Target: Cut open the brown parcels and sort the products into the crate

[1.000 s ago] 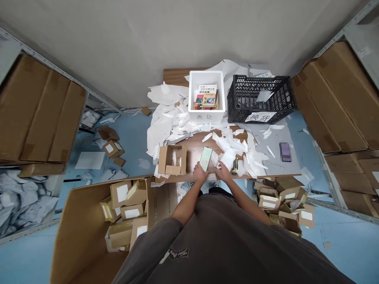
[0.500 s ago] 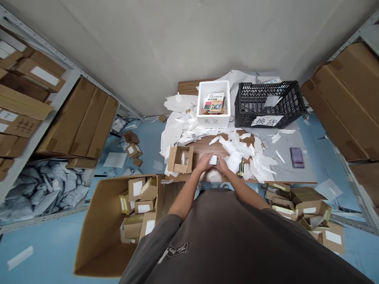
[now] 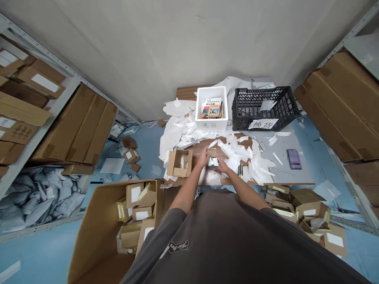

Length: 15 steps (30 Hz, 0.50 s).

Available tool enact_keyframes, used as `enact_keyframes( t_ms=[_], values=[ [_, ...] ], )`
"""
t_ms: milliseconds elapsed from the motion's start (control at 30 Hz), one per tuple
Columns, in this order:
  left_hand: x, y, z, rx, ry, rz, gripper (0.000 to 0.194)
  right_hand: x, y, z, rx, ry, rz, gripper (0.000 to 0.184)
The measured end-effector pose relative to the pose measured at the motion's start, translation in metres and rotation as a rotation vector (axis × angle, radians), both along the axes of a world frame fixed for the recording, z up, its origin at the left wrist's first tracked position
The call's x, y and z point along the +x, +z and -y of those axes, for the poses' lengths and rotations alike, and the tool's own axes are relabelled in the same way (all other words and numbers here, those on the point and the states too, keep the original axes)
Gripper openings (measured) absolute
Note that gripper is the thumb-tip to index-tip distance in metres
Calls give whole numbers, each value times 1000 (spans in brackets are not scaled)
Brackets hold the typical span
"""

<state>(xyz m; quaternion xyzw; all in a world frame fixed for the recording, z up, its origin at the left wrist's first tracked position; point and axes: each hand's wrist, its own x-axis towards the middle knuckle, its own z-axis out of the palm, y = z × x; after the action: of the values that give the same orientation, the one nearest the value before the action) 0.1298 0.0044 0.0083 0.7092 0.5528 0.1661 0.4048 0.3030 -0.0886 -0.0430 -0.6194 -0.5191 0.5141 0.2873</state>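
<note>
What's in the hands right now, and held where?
A small, pale box-like item: left hand at its left side, right hand at its right. Exact finger placement can't be told.

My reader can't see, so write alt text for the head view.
Left hand and right hand hold a small pale item over a table littered with torn paper. Left of them, an open cardboard box; behind, a white bin of books, a black crate.

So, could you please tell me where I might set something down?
The grey tabletop shows bare between the torn white paper and the purple item. Paper crowds the space between the white bin and the open box.
</note>
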Motion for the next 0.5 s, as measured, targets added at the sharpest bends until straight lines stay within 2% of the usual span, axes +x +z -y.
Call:
enact_keyframes(
  t_ms=[33,100,167,233,500],
  values=[
    [5,-2,-1,33,51,-11,69,-1,2,0,4,-9,-7,93],
    [10,-7,1,98,91,-34,56,-4,8,0,-9,-52,11,100],
    [11,-11,5,95,39,-43,35,-5,15,2,-52,-114,47,112],
    [8,-14,9,36,-25,-31,29,-7,22,5,-91,-161,68,116],
    [-2,-15,17,-24,-97,66,31,-19,41,8,44,-269,239,86]
  ],
)
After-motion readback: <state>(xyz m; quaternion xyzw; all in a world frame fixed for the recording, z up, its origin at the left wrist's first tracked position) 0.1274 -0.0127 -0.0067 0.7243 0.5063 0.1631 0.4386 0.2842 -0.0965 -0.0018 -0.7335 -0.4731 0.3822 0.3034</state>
